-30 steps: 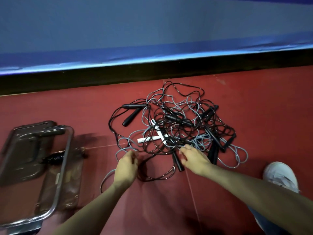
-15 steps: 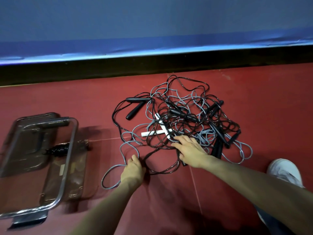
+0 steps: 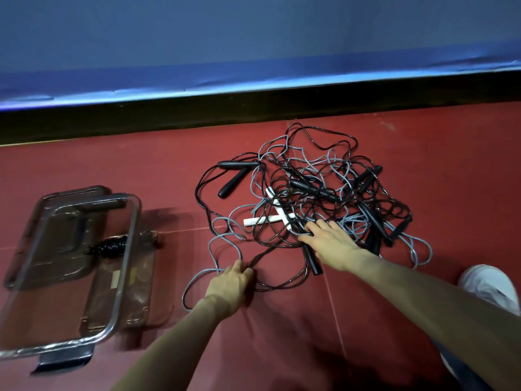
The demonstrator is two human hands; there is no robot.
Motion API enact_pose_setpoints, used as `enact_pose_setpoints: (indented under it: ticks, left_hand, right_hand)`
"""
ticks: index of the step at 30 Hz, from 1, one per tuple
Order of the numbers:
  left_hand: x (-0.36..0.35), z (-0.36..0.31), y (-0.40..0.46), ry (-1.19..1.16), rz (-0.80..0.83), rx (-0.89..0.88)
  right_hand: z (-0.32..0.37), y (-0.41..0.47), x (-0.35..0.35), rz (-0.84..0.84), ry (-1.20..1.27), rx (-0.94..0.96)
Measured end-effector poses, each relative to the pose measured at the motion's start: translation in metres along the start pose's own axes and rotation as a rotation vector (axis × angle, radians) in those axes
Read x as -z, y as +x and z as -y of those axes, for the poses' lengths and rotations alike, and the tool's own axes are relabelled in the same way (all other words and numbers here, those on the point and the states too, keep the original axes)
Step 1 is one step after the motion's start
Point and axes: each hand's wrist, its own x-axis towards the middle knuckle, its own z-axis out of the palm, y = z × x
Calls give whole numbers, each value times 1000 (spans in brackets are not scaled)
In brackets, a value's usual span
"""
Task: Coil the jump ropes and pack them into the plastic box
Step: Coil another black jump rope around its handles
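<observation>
A tangled heap of black and grey jump ropes (image 3: 318,193) lies on the red floor, with black handles and two crossed white handles (image 3: 270,218) among the cords. My left hand (image 3: 231,283) is at the heap's near left edge, its fingers curled on a grey cord and a black cord. Flat on the heap's near side, next to the white handles, rests my right hand (image 3: 329,244) with its fingers extended onto the cords. The clear plastic box (image 3: 121,277) stands to the left, with one coiled black rope (image 3: 110,246) inside.
The box's lid (image 3: 42,235) lies beside the box. A blue padded wall with a black base (image 3: 253,114) runs along the far edge of the floor. My white shoe (image 3: 490,289) is at the right.
My left hand has drawn back toward me with the cords, pulling a grey loop out of the heap. My right hand has moved forward and flattened onto the pile.
</observation>
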Motion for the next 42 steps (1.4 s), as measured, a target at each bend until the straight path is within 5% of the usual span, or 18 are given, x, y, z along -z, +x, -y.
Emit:
enact_pose_setpoints:
  ticks: [15,22,28,35,42]
  left_hand:
    - [5,-15,15,615,-62,-177]
    - [21,14,19,71,-422,-262]
    - [110,11,21,-691,-554,-102]
    - [237,1,-14,-841,-711,-77]
    - [369,-46,-85,-861,-804,-256]
  right_hand:
    - [0,0,2,32,-35,7]
    - [-3,6,1,14,70,-39]
    - [8,23,38,-107,726,-147]
    - [12,-10,141,-36,1069,-39]
    - [17,-24,259,-475,1459,-128]
